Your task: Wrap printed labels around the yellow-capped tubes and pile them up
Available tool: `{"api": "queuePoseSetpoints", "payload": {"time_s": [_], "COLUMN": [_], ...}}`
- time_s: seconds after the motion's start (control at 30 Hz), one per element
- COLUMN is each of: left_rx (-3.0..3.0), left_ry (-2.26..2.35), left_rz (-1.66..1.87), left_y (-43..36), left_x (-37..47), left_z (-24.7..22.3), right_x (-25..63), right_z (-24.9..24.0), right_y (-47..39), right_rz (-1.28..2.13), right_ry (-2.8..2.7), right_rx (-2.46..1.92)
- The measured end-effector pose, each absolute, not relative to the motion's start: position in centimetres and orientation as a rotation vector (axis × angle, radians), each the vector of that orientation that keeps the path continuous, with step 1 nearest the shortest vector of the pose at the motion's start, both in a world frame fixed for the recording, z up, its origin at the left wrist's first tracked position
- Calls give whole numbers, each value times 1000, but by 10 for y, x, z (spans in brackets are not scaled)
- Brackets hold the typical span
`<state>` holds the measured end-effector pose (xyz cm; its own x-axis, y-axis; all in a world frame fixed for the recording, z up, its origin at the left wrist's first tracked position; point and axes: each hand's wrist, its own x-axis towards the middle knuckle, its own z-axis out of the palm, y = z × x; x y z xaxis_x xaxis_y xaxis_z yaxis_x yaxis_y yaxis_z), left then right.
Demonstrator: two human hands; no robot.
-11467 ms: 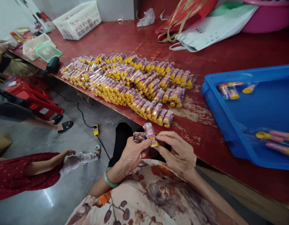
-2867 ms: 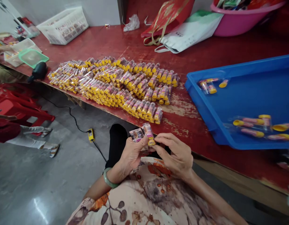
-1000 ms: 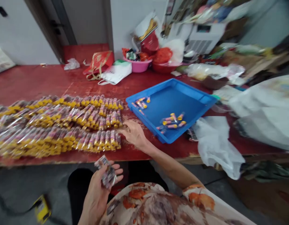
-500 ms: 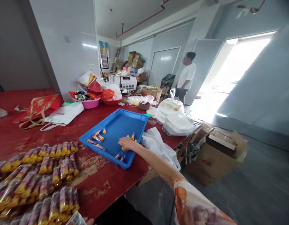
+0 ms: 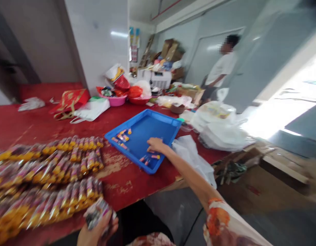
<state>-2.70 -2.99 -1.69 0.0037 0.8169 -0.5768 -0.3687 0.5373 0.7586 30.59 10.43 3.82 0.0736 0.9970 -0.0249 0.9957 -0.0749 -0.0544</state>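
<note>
My right hand reaches into a shallow blue tray, fingers curled downward; whatever they hold is hidden. Beside it lie a small yellow-capped tube and a few more tubes in the tray's near corner. Several similar tubes rest along the tray's left side. Low in the view, my left hand is closed around a bundle of small clear tubes, blurred by motion. Stacked rows of filled tubes with yellow ends cover the left of the red table.
White plastic bags stand right of the tray, with a crumpled white bag at the table edge. Behind are a pink basin and carry bags. An open cardboard box sits on the floor. A person stands near the door.
The view has swung right-to-left across the scene, shifting things rightward. My left hand has come further into view with its bundle. My right hand has moved slightly within the tray.
</note>
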Motion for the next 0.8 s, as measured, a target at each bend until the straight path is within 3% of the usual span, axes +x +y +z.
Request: {"api": "queuePoseSetpoints", "payload": {"time_s": [0.1,0.2,0.33,0.43,0.8], "left_rx": [410,361,328,337,319], "left_ry": [1180,1141,1112,1076,1021], "left_rz": [1024,1007,987,974,1101], "left_y": [-33,-27,-26,-30,-30], "left_x": [-21,-17,-15,-17,-32], "left_z": [0,5,2,-1,-1], "right_x": [289,256,188,146,125], "right_z": [37,32,26,17,4], "right_y": [77,45,0,-10,3], "right_rz": [19,183,1138,1531,1809], "right_ry": [-1955,-1847,-1609,-1585,-1272], "right_rx": [-2122,-1904,-1368,-1257,-1290]}}
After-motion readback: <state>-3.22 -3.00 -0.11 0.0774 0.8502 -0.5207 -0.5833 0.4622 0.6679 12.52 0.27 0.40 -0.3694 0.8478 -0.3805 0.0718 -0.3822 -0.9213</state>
